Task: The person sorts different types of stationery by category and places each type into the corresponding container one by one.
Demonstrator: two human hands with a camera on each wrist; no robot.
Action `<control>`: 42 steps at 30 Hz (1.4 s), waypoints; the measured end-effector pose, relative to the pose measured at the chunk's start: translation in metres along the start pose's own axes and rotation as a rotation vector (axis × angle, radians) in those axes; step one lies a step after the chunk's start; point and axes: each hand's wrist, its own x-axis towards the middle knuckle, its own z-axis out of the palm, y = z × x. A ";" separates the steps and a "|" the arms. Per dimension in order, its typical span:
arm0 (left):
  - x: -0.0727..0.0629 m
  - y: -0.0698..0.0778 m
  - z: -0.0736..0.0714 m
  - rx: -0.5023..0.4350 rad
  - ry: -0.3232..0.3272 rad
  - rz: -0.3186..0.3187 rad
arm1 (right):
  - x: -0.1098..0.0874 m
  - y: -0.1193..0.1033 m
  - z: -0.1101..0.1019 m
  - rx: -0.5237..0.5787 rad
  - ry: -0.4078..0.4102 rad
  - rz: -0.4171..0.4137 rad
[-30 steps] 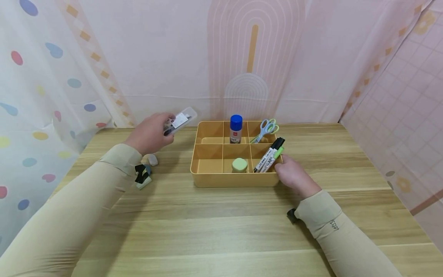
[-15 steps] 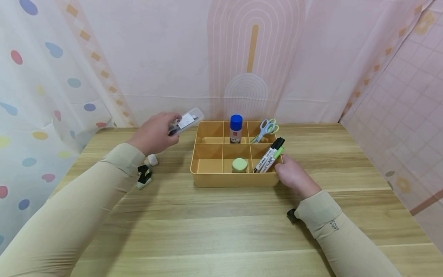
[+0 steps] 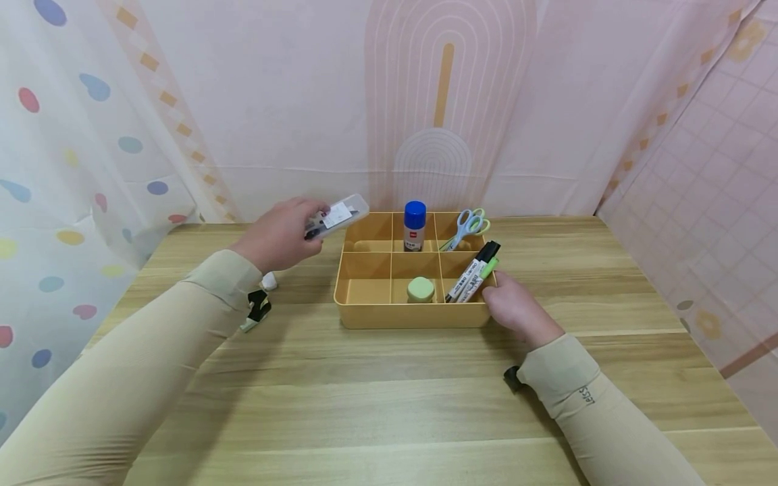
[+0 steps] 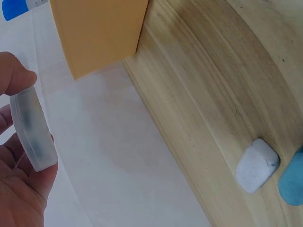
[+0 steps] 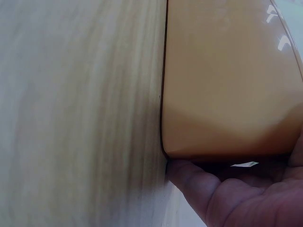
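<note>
In the head view, my left hand [image 3: 281, 234] pinches a clear plastic case [image 3: 342, 213] with a white label and dark contents. The case is tilted in the air at the back left corner of a yellow six-compartment organizer box [image 3: 401, 316]. Seen from the left wrist, thumb and fingers hold the frosted case [image 4: 34, 130] by its sides. My right hand [image 3: 516, 305] grips the box's right end, thumb near the rim; in the right wrist view its fingers [image 5: 194, 182] lie against the end wall at the table.
The box holds a blue-capped glue stick [image 3: 414, 226], scissors [image 3: 467, 226], markers [image 3: 473, 273] and a pale green round-topped item [image 3: 421, 289]. Left of it lie a white eraser-like piece [image 4: 257, 165], a blue piece [image 4: 292, 182] and a black and pale item [image 3: 258, 309]. A curtain hangs behind.
My left hand has carried the clear case to the right, so that its end now overlaps the box's back left corner in view. The right hand and the box have stayed still.
</note>
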 end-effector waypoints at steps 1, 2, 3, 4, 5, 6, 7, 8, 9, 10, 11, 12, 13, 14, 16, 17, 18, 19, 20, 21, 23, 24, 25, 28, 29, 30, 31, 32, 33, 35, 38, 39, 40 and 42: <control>0.001 0.001 0.000 0.000 -0.003 0.001 | 0.000 0.000 0.000 0.001 0.000 0.000; 0.001 0.002 0.000 -0.001 -0.008 0.002 | 0.000 0.001 0.000 0.003 0.001 -0.001; 0.002 0.004 0.000 0.000 -0.015 0.002 | 0.000 0.001 0.000 0.006 0.002 -0.001; 0.002 0.005 -0.001 -0.001 -0.021 0.002 | 0.001 0.001 0.000 0.006 0.004 -0.002; 0.003 0.007 -0.001 -0.004 -0.028 0.004 | 0.001 0.001 0.000 0.006 0.005 -0.004; 0.003 0.008 -0.001 -0.001 -0.034 0.007 | 0.001 0.001 0.000 0.005 0.006 -0.004; 0.004 0.010 -0.002 0.000 -0.040 0.008 | 0.001 0.002 0.000 0.006 0.008 -0.004; 0.004 0.012 -0.002 0.001 -0.044 0.011 | 0.001 0.002 0.000 0.005 0.009 -0.003; 0.004 0.013 -0.002 0.003 -0.049 0.014 | 0.001 0.002 0.000 0.004 0.009 -0.002; 0.005 0.014 -0.002 0.008 -0.051 0.019 | 0.001 0.001 0.000 0.004 0.010 -0.001; 0.005 0.015 -0.002 0.014 -0.053 0.024 | 0.000 0.001 0.000 0.004 0.009 0.000; 0.006 0.016 -0.002 0.022 -0.054 0.027 | 0.000 0.001 0.000 0.004 0.008 0.001; 0.006 0.017 -0.002 0.026 -0.057 0.032 | 0.000 0.001 0.000 0.006 0.006 0.001; 0.007 0.018 -0.002 0.034 -0.060 0.036 | 0.000 0.000 -0.001 0.008 0.005 0.001; 0.007 0.019 -0.002 0.055 -0.068 0.042 | -0.001 0.000 -0.001 0.013 0.000 0.001; 0.008 0.019 -0.002 0.064 -0.073 0.045 | -0.001 0.000 -0.001 0.016 -0.003 0.001; 0.009 0.020 -0.002 0.075 -0.081 0.047 | -0.001 0.000 -0.001 0.018 -0.006 0.001; 0.009 0.020 -0.002 0.088 -0.087 0.049 | -0.001 -0.001 -0.001 0.019 -0.008 0.001; 0.010 0.021 -0.002 0.099 -0.094 0.050 | -0.001 -0.001 -0.001 0.018 -0.008 0.001; 0.011 0.021 -0.002 0.111 -0.100 0.052 | -0.001 -0.001 -0.001 0.019 -0.009 0.001; 0.012 0.023 -0.002 0.133 -0.111 0.059 | -0.001 -0.001 -0.001 0.017 -0.010 0.002; 0.013 0.024 -0.002 0.142 -0.116 0.061 | -0.001 -0.001 -0.001 0.017 -0.010 0.003; 0.014 0.025 -0.002 0.150 -0.121 0.063 | -0.001 -0.001 -0.001 0.016 -0.009 0.004; 0.015 0.028 -0.002 0.169 -0.140 0.065 | -0.001 -0.001 -0.001 0.013 -0.004 0.006; 0.016 0.030 -0.001 0.174 -0.145 0.064 | -0.001 0.000 -0.001 0.015 -0.003 0.005; 0.016 0.031 -0.001 0.177 -0.151 0.070 | 0.000 0.000 -0.001 0.011 0.002 0.002; 0.016 0.032 -0.001 0.182 -0.155 0.075 | 0.000 0.001 0.000 0.006 0.007 -0.001; 0.016 0.033 -0.001 0.187 -0.158 0.083 | 0.000 0.001 0.000 0.002 0.010 -0.004; 0.017 0.034 -0.002 0.191 -0.159 0.091 | 0.001 0.001 0.000 -0.001 0.012 -0.006; 0.017 0.035 -0.002 0.199 -0.161 0.105 | 0.001 0.002 0.000 -0.005 0.014 -0.010; 0.018 0.037 -0.002 0.210 -0.170 0.116 | 0.001 0.002 0.000 -0.013 0.013 -0.010; 0.019 0.037 -0.002 0.213 -0.174 0.117 | 0.001 0.002 0.000 -0.012 0.010 -0.008; 0.019 0.038 -0.002 0.215 -0.178 0.118 | 0.001 0.002 0.000 -0.009 0.008 -0.004; 0.021 0.038 -0.001 0.219 -0.183 0.120 | 0.001 0.001 -0.001 -0.002 0.002 0.001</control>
